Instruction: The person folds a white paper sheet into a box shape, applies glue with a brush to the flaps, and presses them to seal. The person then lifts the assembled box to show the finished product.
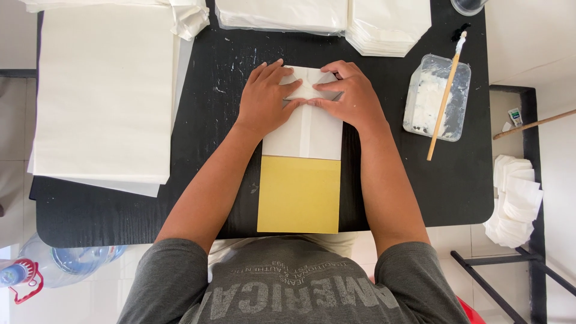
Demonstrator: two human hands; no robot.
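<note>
Head view, looking straight down at a black surface [204, 180]. Both hands sit on a white folded paper piece [303, 129] at upper centre of the frame. Left hand [264, 99] lies flat, palm down, fingers spread over the left half of the fold; it clasps nothing, only presses. Right hand [351, 96] is the same on the right half, fingers bent, tips pushing down angled flaps near the top edge. The index fingertips of the two hands nearly meet at the middle seam.

A yellow card [299, 195], rectangular, lies directly below the white piece, its top edge tucked against or under it and its bottom edge at the near rim of the surface.

Left of frame: large stack of white sheets [102, 90], overhanging the surface edge. Top centre: stack of folded white paper [282, 15]; just right of it, a second stack with cut corners [387, 27].

Right side: clear rectangular plastic tub [423, 114] smeared with white paste, with a wooden-handled brush [445, 99] resting diagonally across it, bristles toward top of frame. Far right, off the surface: pile of small white folded pieces [515, 201] and a small green-and-white label-like tube [515, 116].

Lower left, on the floor: clear water jug [72, 261] with a red-handled cap [24, 279].
</note>
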